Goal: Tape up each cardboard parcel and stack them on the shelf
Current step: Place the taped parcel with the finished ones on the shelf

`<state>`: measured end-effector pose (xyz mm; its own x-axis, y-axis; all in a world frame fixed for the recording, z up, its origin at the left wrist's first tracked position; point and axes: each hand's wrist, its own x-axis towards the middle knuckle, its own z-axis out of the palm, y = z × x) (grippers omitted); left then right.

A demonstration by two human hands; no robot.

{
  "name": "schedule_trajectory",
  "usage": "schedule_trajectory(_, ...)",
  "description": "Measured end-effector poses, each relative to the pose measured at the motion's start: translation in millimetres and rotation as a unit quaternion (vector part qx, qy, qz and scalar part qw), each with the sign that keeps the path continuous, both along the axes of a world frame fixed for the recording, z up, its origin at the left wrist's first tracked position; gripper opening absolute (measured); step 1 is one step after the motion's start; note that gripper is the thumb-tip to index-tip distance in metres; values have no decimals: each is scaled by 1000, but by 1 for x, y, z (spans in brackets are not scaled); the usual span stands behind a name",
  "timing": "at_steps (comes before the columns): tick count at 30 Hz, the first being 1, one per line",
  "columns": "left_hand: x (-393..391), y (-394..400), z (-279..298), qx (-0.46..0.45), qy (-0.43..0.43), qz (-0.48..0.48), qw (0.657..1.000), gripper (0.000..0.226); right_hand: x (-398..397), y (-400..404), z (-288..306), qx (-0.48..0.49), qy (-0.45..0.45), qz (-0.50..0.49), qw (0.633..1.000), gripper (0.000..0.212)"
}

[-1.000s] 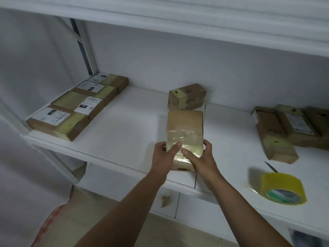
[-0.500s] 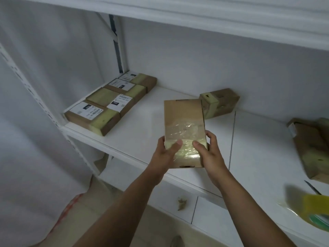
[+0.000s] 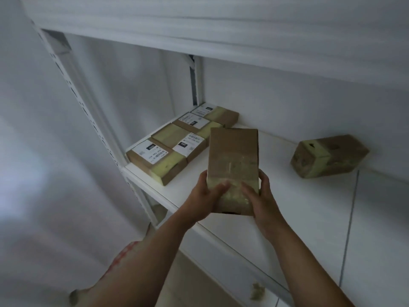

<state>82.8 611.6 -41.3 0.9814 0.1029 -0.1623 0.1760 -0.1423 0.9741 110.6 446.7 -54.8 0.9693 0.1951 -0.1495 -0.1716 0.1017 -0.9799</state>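
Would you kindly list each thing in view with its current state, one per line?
Held parcel: taped at its near end, lifted above the shelf, gripped from both sides.
Left hand: grips the parcel's left edge.
Right hand: grips the parcel's right edge.
Row of four parcels: taped, lying flat side by side at the shelf's left end.
Lone parcel: taped, lying askew near the back wall.

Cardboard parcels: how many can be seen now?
6. Four lie in a row at the shelf's left end, one is held in both hands, one lies by the back wall. Others may be outside the view.
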Motion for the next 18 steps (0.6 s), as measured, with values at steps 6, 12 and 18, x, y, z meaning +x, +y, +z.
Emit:
schedule_trajectory(6,18,33,-10,-89,6,43,995,58,13,41,3,-8,-2,-12,1000,55)
schedule_trajectory(12,44,77,2,-74,-6,-10,997,40,35,81,16,92,91,-29,991,35)
schedule_trajectory(18,78,123,-5,22,-31,-57,998,59,43,133,27,-87,37,-158,983,37)
